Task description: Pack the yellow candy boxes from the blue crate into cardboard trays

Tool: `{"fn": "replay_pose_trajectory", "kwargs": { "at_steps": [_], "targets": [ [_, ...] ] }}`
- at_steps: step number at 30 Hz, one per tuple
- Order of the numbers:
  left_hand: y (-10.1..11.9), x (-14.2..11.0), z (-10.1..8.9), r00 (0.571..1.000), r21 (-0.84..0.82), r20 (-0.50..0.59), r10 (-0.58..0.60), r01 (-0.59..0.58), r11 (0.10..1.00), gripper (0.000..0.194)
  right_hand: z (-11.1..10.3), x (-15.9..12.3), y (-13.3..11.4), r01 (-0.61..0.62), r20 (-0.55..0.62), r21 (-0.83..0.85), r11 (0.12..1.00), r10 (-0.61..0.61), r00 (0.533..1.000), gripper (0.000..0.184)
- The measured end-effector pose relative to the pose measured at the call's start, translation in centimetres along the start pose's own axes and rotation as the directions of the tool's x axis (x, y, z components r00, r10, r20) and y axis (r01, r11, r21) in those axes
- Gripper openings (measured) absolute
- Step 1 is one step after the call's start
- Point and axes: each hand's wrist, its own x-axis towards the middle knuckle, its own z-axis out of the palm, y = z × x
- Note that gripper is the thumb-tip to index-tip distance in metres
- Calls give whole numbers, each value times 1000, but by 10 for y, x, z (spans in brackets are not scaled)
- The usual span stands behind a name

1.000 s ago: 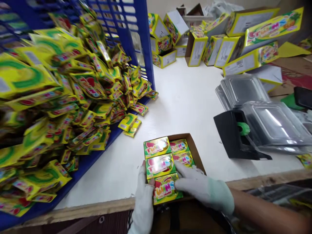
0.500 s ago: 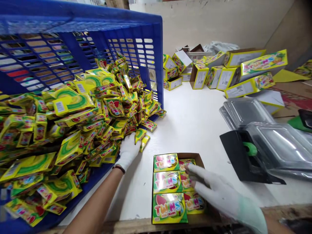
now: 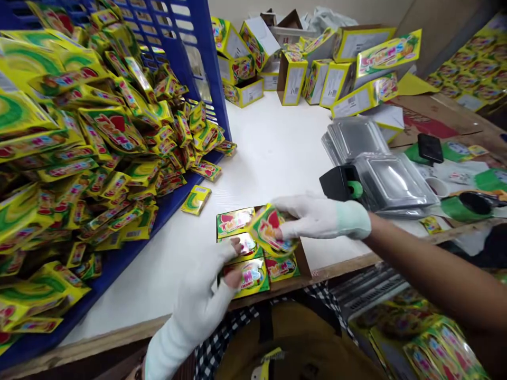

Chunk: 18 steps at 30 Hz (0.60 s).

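Observation:
My right hand (image 3: 304, 215), in a white fingertip-less glove, grips a small yellow-green Twins box (image 3: 269, 231) and holds it tilted over the open carton (image 3: 304, 264). Inside the carton, more Twins boxes (image 3: 283, 267) lie flat in two columns; the held box and my hands hide some of them. My left hand (image 3: 206, 282), gloved alike and a little blurred, is at the carton's left side. Its thumb and fingers are apart over the left column, with nothing between them. One loose Twins box (image 3: 196, 200) lies on the white table between the carton and the blue crate (image 3: 216, 63).
The blue crate on the left is heaped with small Twins boxes (image 3: 114, 129). At the back stand several yellow display cartons (image 3: 293, 79). Clear plastic trays (image 3: 396, 179) and a black tape dispenser (image 3: 338, 182) sit on the right. A wooden edge (image 3: 348, 264) runs along the table's front.
My left hand has moved from the crate's heap to the carton's left side. My right hand now holds a Twins box above the carton. The view has swung right and down.

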Motion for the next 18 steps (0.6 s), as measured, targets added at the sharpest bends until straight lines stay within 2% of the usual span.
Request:
{"fn": "replay_pose_trajectory", "kwargs": {
  "at_steps": [2, 4, 6, 7, 9, 11, 13, 15, 16, 18],
  "targets": [
    [-13, -10, -3, 972, 154, 122, 201, -219, 963, 57, -5, 4, -1, -107, 174, -313, 944, 168, 970, 21],
    [-22, -17, -2, 926, 232, 245, 288, -344, 910, 72, 3, 20, 1, -127, 311, -537, 834, 336, 889, 18],
    [-26, -23, 1, 903, 283, 294, 312, -394, 874, 78, 20, 42, 9, -100, 386, -646, 756, 437, 812, 29],
    [-27, -26, 1, 897, 293, 302, 323, -410, 864, 78, 29, 53, 15, -86, 411, -664, 743, 459, 788, 34],
    [-30, -29, -2, 900, 278, 286, 328, -405, 871, 71, 45, 67, 26, -73, 445, -644, 761, 451, 774, 40],
    [-36, -25, -11, 941, 266, 199, 272, -319, 910, 59, 53, 69, 32, -97, 435, -584, 806, 412, 801, 39],
    [-48, -8, -23, 985, 313, 21, 169, -167, 935, 49, 56, 61, 34, -145, 349, -533, 834, 372, 860, 33],
    [-67, 21, -36, 984, 422, -167, 62, 14, 907, 42, 58, 50, 33, -161, 269, -559, 813, 362, 892, 22],
    [-79, 38, -42, 975, 483, -222, 5, 105, 869, 43, 60, 45, 33, -158, 257, -606, 780, 379, 889, 21],
    [-100, 71, -51, 955, 575, -268, -129, 266, 774, 48, 67, 40, 35, -139, 263, -699, 702, 434, 862, 42]
  ]
}}
